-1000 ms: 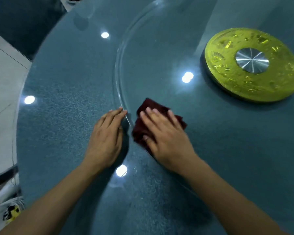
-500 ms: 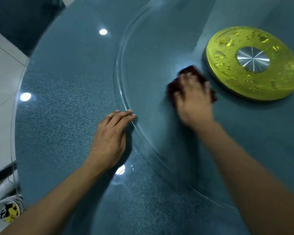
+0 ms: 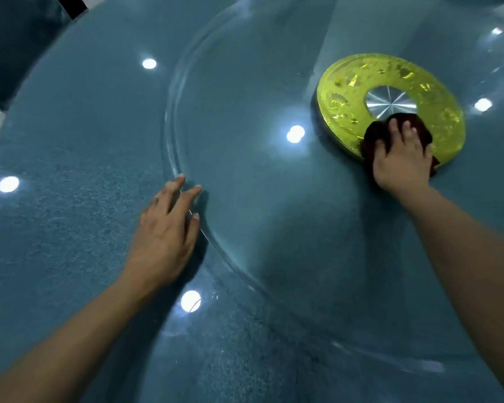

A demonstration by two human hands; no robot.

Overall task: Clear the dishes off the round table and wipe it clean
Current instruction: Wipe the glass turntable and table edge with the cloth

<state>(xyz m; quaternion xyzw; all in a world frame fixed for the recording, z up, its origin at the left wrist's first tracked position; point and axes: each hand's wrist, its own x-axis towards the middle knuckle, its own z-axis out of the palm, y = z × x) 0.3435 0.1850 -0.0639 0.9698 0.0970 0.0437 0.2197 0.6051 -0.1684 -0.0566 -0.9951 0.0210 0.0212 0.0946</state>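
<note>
Head view shows one round table (image 3: 70,213) with a speckled blue-green top, one clear glass turntable (image 3: 245,184) lying on it, one yellow-green ring (image 3: 346,112) with a silver metal hub (image 3: 386,100) under the glass in the upper right of the frame, one dark red cloth (image 3: 373,135), and two bare hands. Several round light spots glint on the glass.

The left hand (image 3: 163,231), at centre left of the frame, lies flat with its fingers (image 3: 186,196) straight and slightly apart; the fingertips touch the rim of the glass turntable and the palm rests on the table beside it. It holds nothing.

The right hand (image 3: 402,158), in the right of the frame, presses the dark red cloth down on the glass over the near edge of the yellow-green ring, just below the hub. Its fingers are spread, lightly bent over the bunched cloth, which shows past the fingertips and at both sides of the hand.

No writing or label can be read anywhere.
</note>
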